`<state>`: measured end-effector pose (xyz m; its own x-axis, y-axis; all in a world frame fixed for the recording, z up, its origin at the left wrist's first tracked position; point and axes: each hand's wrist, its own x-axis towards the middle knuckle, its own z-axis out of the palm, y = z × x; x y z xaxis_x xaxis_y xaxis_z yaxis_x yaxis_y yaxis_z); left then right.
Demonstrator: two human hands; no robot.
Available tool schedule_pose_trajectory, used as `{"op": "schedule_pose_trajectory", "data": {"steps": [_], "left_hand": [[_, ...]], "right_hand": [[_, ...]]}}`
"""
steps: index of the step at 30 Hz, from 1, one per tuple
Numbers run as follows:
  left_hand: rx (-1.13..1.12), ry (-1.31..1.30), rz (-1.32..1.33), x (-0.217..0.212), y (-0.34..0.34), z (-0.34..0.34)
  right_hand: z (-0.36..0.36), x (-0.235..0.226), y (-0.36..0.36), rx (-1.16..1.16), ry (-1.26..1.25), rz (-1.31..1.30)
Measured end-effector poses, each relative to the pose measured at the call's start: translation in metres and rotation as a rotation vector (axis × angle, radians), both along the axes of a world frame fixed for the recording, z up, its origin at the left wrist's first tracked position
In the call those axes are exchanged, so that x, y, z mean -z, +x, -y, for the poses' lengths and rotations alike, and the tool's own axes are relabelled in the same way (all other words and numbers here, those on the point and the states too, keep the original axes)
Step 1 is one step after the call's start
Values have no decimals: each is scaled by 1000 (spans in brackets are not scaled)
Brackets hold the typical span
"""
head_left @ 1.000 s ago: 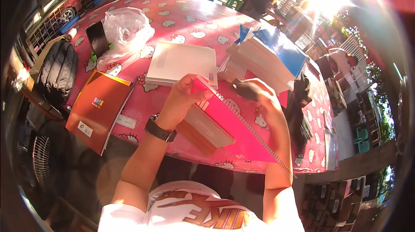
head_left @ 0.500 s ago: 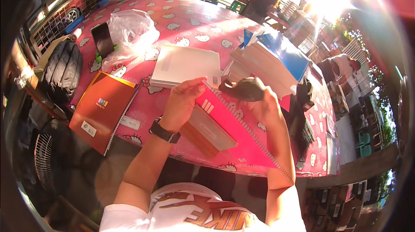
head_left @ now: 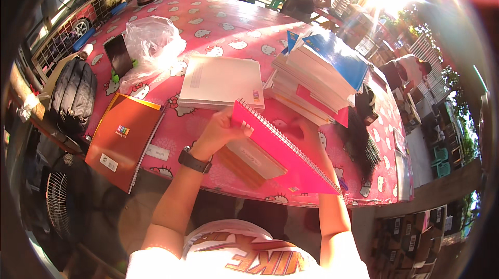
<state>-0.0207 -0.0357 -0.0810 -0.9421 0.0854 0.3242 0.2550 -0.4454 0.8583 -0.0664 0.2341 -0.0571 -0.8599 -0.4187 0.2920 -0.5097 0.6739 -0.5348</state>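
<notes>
Right hand (head_left: 307, 132) now lower beyond pink notebook (head_left: 301, 171), its grip unclear; left hand (head_left: 219, 132) clamped on notebook

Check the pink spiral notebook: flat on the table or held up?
Held up: the left hand grips the pink spiral notebook by its upper end, and its lower end overlaps the right forearm.

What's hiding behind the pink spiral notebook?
Part of the right hand and forearm shows behind the pink spiral notebook. The notebook hides some forearm, and I can't see what else it covers.
</notes>
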Motion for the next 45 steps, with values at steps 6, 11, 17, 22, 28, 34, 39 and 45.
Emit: {"op": "schedule_pose_trajectory", "data": {"steps": [6, 11, 17, 22, 28, 34, 39, 45], "left_hand": [[-81, -57, 104, 7, 25, -14], [-439, -102, -31, 27, 47, -64], [-550, -105, -71, 2, 64, -39], [-463, -221, -164, 3, 63, -11], [-566, -169, -176, -13, 68, -39], [-485, -38, -165, -7, 70, -28], [-514, -132, -90, -14, 68, -27], [-551, -219, -92, -17, 63, -39]], "right_hand": [[-95, -4, 57, 280, -51, 130], [-119, -111, 108, 447, -587, -308], [79, -112, 78, -329, -132, -466], [106, -107, 64, -440, 55, -270], [98, -108, 63, -525, 98, -197], [105, -110, 69, -503, 121, -203], [105, -109, 76, -478, 112, -272], [108, -90, 72, -313, 42, -232]]}}
